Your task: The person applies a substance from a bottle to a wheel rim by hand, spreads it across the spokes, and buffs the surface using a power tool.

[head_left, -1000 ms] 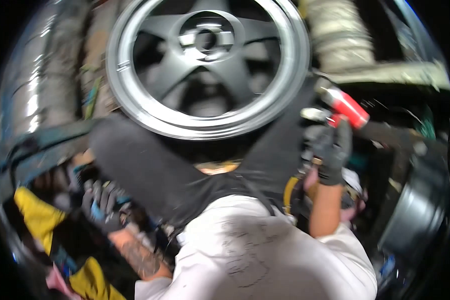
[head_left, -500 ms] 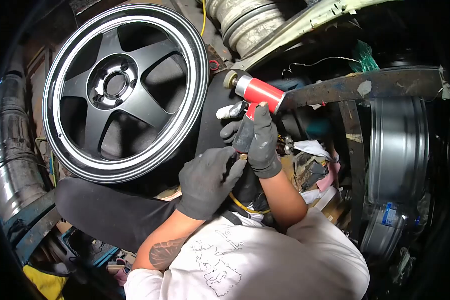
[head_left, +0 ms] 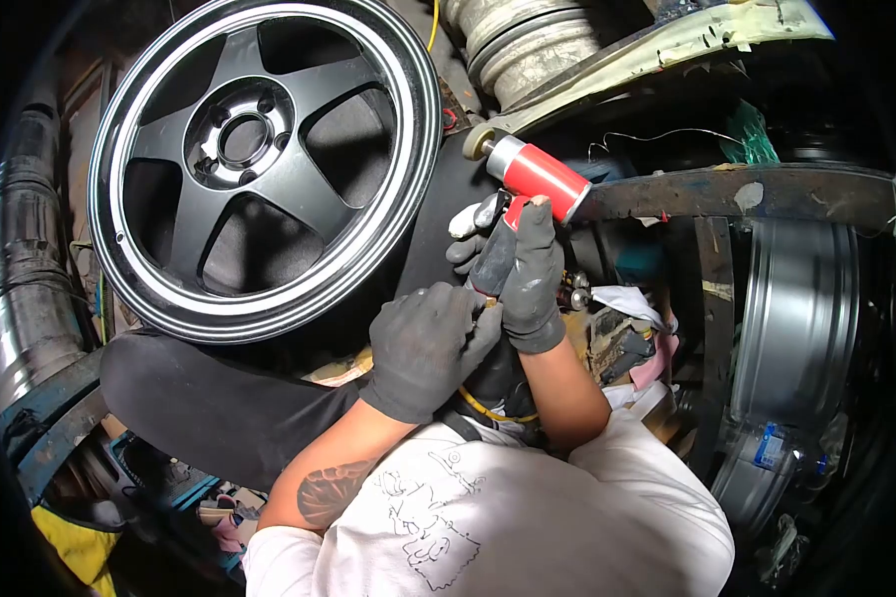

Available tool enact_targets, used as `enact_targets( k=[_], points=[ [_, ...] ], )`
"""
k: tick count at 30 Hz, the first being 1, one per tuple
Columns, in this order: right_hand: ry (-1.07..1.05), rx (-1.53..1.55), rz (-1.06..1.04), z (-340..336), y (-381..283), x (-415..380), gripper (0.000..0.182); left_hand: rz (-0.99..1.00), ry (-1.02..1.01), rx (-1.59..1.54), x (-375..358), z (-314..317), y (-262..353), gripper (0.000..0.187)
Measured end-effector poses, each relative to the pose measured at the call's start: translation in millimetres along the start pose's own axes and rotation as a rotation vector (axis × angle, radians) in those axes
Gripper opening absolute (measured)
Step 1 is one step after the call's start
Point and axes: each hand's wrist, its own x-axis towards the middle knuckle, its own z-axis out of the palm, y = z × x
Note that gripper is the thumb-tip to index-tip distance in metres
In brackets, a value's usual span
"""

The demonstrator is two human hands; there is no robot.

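My right hand (head_left: 535, 284), in a dark grey glove, is wrapped around the black handle of a red and silver air sander (head_left: 545, 179). A small round tan pad (head_left: 478, 141) sits at the tool's front end, pointing up and left. My left hand (head_left: 423, 343), gloved alike, is closed at the handle's base by a brass-coloured hose fitting (head_left: 491, 301); its fingertips are partly hidden. A yellow hose (head_left: 486, 410) shows below, near my lap. Left of the tool, a black five-spoke wheel rim (head_left: 314, 194) with a bright lip leans over my leg.
A dark metal frame bar (head_left: 737, 195) runs along the right, with a silver rim (head_left: 798, 318) beyond it. Another dusty rim (head_left: 528, 45) lies at the top. Shiny metal cylinders (head_left: 35, 239) stand at far left. A yellow cloth (head_left: 75, 547) hangs lower left.
The whole view has shifted a little, so the rim and the air sander appear further right and higher. Both hands keep nearly the same hold on the tool.
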Motion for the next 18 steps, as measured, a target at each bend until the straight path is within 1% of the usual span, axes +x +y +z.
enact_targets(
  k=[18],
  points=[
    [-0.030, -0.057, -0.025, -3.1, -0.9, 0.7, 0.066, -0.025, -0.017, -0.082, 1.3, 3.8, -3.1, 0.025]
  ],
)
